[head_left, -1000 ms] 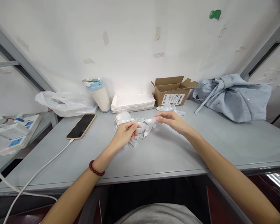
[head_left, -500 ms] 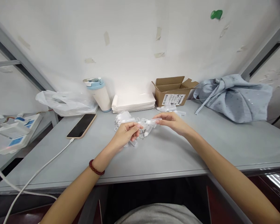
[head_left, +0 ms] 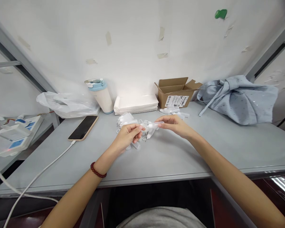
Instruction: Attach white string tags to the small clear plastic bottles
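Over the middle of the grey table, my right hand point(head_left: 172, 124) pinches a small clear tube with a white end point(head_left: 156, 124), which points toward my left hand. My left hand point(head_left: 130, 134) has thumb and forefinger pressed together close to the tube's white end; what lies between those fingertips is too small to make out. Beneath and behind the hands lies a loose pile of white tags, strings and clear tubes point(head_left: 126, 118). More clear tubes point(head_left: 170, 110) rest just behind my right hand.
Along the wall stand a plastic bag point(head_left: 66, 104), a white cup with blue lid point(head_left: 102, 97), stacked white envelopes point(head_left: 136, 104), an open cardboard box point(head_left: 177, 95) and a blue cloth bag point(head_left: 242, 99). A phone point(head_left: 83, 128) with a white cable point(head_left: 46, 167) lies left.
My right hand has shifted very slightly, and the tube in it has turned a little. My left hand keeps nearly the same place and pinch.
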Demonstrator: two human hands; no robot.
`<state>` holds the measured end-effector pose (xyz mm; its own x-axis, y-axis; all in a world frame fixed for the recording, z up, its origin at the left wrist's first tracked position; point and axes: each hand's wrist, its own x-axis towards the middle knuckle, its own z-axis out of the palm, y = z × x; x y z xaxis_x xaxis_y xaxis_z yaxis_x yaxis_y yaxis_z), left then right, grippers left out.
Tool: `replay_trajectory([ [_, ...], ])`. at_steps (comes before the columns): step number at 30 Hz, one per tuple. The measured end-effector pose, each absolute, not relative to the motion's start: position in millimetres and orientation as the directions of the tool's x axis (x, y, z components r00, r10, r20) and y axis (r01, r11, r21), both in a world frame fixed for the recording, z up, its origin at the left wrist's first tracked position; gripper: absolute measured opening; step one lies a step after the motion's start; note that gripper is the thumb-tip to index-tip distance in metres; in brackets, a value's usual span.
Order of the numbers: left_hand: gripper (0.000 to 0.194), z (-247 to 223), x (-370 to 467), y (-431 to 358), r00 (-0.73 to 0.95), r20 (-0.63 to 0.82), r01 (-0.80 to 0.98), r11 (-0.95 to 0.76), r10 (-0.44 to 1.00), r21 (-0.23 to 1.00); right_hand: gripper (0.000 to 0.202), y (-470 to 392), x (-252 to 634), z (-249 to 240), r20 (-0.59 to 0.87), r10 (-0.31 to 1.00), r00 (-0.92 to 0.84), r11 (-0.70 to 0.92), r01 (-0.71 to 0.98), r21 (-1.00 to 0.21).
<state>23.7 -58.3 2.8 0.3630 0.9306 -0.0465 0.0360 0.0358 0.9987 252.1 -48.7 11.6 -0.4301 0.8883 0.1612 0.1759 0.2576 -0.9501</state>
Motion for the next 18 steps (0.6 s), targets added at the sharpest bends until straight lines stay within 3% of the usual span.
replay_trajectory([
  [18, 0.029, 1.2, 25.0, -58.1, 0.357, -0.038, 0.061, 0.017, 0.933, 0.998, 0.027, -46.1, 252.9, 7.9, 0.154, 0.894, -0.420, 0.262, 0.213, -0.941],
])
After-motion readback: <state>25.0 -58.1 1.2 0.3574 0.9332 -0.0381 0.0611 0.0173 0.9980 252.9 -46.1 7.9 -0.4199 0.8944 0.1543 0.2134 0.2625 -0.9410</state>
